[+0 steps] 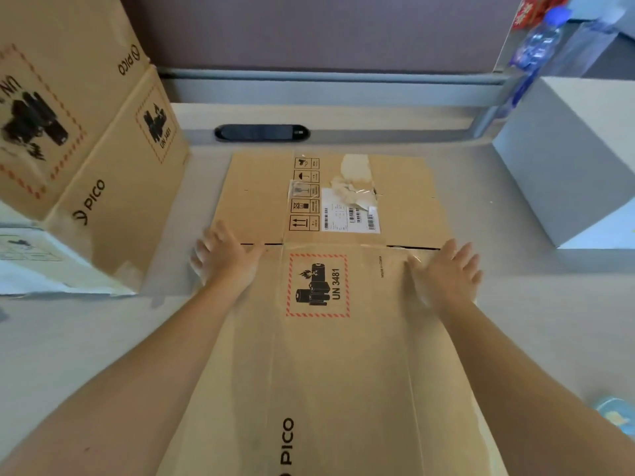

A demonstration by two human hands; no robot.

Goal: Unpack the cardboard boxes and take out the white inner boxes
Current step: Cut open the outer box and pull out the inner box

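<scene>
Two grips, released, palms flat: left hand and right hand press opposite side edges of flattened cardboard box on counter. Stacked cardboard boxes beyond left grip; white inner box beyond right grip.

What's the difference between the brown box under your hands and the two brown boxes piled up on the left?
The cardboard box in the middle lies flattened on the desk, with both the left hand and right hand pressing on it with straight fingers; the stacked boxes on the left keep their full boxy shape and go untouched. The flattened one shows a torn white shipping label; none shows on the stacked pair. All carry PICO lettering and a red-bordered UN 3481 battery mark.
</scene>
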